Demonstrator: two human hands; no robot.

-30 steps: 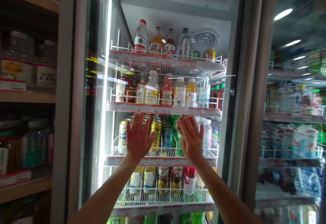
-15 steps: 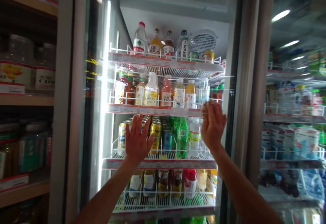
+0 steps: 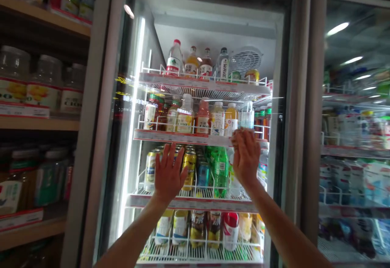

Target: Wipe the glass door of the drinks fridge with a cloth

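Observation:
My left hand (image 3: 169, 175) lies flat with its fingers spread, apparently against the glass door (image 3: 213, 20) of a lit drinks fridge. Behind it stand beer cans, among them a gold can (image 3: 189, 169). My right hand (image 3: 246, 156) presses a crumpled brownish cloth (image 3: 236, 137) to the glass, level with the price strip of the second shelf. Much of the cloth is hidden under the fingers. Near that hand, behind the glass, are a green bottle (image 3: 221, 170) and a bottle of orange drink (image 3: 230, 117).
Wooden shelves (image 3: 39, 123) with jars and bottles stand to the left. On the right is another glass-doored fridge (image 3: 350, 151) holding bottles and packs. Metal door frames (image 3: 309, 97) separate them. Ceiling lights reflect in the glass.
My right hand has slid left across the glass with the cloth. The left hand keeps about the same place on the door. The whole view has shifted slightly.

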